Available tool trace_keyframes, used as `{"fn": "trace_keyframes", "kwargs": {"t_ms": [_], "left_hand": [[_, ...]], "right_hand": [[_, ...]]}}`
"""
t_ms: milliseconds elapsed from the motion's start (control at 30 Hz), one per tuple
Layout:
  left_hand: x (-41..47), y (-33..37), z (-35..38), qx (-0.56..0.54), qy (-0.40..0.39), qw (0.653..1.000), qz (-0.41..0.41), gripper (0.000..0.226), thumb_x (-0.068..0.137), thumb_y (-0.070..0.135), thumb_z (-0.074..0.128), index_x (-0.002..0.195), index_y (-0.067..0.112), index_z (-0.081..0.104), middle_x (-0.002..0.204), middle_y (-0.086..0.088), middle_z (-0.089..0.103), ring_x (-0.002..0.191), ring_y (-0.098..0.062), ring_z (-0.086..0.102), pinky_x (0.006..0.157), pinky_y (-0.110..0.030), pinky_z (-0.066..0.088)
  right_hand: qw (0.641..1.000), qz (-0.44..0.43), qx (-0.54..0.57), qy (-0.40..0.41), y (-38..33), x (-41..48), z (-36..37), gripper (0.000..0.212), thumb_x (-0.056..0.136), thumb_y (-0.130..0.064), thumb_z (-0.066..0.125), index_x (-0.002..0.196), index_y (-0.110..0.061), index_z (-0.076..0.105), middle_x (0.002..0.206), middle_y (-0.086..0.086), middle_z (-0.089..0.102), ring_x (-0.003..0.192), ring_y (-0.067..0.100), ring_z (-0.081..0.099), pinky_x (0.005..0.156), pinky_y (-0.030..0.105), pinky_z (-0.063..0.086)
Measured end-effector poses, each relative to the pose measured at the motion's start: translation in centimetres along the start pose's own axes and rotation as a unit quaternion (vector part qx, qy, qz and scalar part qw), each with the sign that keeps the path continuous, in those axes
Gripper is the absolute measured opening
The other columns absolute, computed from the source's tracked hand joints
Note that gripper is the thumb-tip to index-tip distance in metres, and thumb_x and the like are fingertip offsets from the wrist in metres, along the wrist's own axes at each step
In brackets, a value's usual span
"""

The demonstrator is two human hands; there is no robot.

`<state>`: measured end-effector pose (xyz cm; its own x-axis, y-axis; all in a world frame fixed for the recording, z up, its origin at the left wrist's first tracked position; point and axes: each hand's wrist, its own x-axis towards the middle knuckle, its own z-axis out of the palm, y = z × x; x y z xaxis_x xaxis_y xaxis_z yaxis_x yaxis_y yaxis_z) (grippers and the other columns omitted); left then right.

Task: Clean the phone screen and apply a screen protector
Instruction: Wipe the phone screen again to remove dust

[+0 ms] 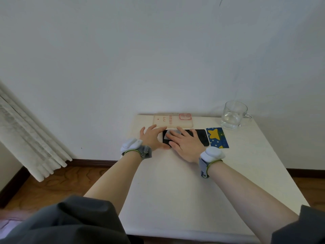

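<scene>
A black phone [202, 138] lies flat, screen up, near the far side of the white table [184, 191]. My right hand [186, 143] lies over the phone's left half with straight fingers and presses a small grey wipe [173, 134] onto the screen. My left hand [153, 137] rests at the phone's left end, fingers spread, thumb along the near edge. The phone's right third shows bare and dark.
A cream packet with red print [173, 120] lies just behind the phone against the wall. A blue card with yellow stars [217, 137] sits to the phone's right. A clear glass mug [233, 114] stands at the back right corner. A curtain [26, 134] hangs at the left.
</scene>
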<state>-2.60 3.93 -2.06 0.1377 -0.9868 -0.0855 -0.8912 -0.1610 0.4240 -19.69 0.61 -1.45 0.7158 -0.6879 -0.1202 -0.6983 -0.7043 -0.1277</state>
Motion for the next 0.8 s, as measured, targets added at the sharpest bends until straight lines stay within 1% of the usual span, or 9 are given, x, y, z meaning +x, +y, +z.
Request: {"fn": "trace_keyframes", "kwargs": {"t_ms": [167,300,433,533,667,733,800], "left_hand": [[-0.4,0.5,-0.3,-0.01,-0.008,1.0,-0.005,0.087,0.073,0.048,0.072,0.146,0.031,0.026,0.145,0.013,0.042,0.144,-0.01,0.014,0.116,-0.043,-0.005],[-0.3,0.4,-0.2,-0.04,0.0,0.999,-0.01,0.091,0.07,0.046,0.076,0.145,0.031,0.027,0.141,0.015,0.046,0.142,-0.01,0.019,0.116,-0.044,-0.003],[-0.2,0.5,-0.3,-0.038,0.009,0.999,-0.012,0.095,0.067,0.045,0.078,0.145,0.029,0.026,0.139,0.015,0.047,0.141,-0.009,0.021,0.117,-0.044,-0.003],[0.0,0.5,-0.4,-0.035,0.009,0.999,-0.01,0.095,0.068,0.044,0.077,0.146,0.029,0.024,0.137,0.015,0.049,0.141,-0.01,0.021,0.117,-0.044,-0.003],[0.0,0.6,-0.5,-0.033,0.008,0.999,-0.01,0.091,0.071,0.036,0.075,0.145,0.032,0.023,0.136,0.014,0.051,0.141,-0.011,0.022,0.118,-0.044,-0.002],[-0.1,0.7,-0.4,-0.037,0.008,0.999,-0.009,0.091,0.071,0.038,0.075,0.145,0.032,0.023,0.136,0.014,0.05,0.141,-0.011,0.022,0.118,-0.044,-0.002],[-0.2,0.7,-0.4,-0.036,0.005,0.999,-0.008,0.093,0.07,0.042,0.076,0.145,0.031,0.023,0.137,0.015,0.049,0.141,-0.01,0.022,0.118,-0.045,-0.002]], "right_hand": [[0.999,-0.047,0.011,0.01,-0.2,-1.0,0.4,0.047,0.103,-0.036,0.013,0.15,-0.032,0.021,0.158,-0.017,0.016,0.149,0.01,-0.001,0.117,0.048,-0.002],[1.0,-0.024,-0.01,0.001,-0.2,0.0,0.0,0.048,0.103,-0.036,0.011,0.151,-0.031,0.015,0.158,-0.017,0.013,0.149,0.011,-0.004,0.117,0.05,-0.003],[1.0,0.004,-0.001,-0.012,-0.9,1.5,-0.5,0.049,0.103,-0.036,0.011,0.151,-0.029,0.012,0.16,-0.014,0.01,0.149,0.012,-0.005,0.117,0.052,-0.003],[1.0,-0.015,0.005,0.002,-1.1,0.9,-0.2,0.048,0.103,-0.033,0.011,0.151,-0.028,0.016,0.159,-0.015,0.014,0.149,0.011,-0.002,0.117,0.05,-0.002],[0.998,-0.059,0.033,0.019,-0.8,-0.8,0.9,0.046,0.104,-0.034,0.012,0.149,-0.033,0.023,0.157,-0.018,0.019,0.149,0.008,0.0,0.118,0.047,-0.003],[0.997,-0.061,0.038,0.018,-0.5,-0.9,1.0,0.046,0.104,-0.034,0.012,0.148,-0.035,0.024,0.157,-0.019,0.019,0.148,0.007,-0.001,0.117,0.046,-0.003],[0.999,-0.044,0.018,0.011,-0.3,-0.2,0.6,0.046,0.104,-0.034,0.012,0.149,-0.034,0.021,0.157,-0.019,0.016,0.149,0.009,-0.002,0.117,0.048,-0.003]]}}
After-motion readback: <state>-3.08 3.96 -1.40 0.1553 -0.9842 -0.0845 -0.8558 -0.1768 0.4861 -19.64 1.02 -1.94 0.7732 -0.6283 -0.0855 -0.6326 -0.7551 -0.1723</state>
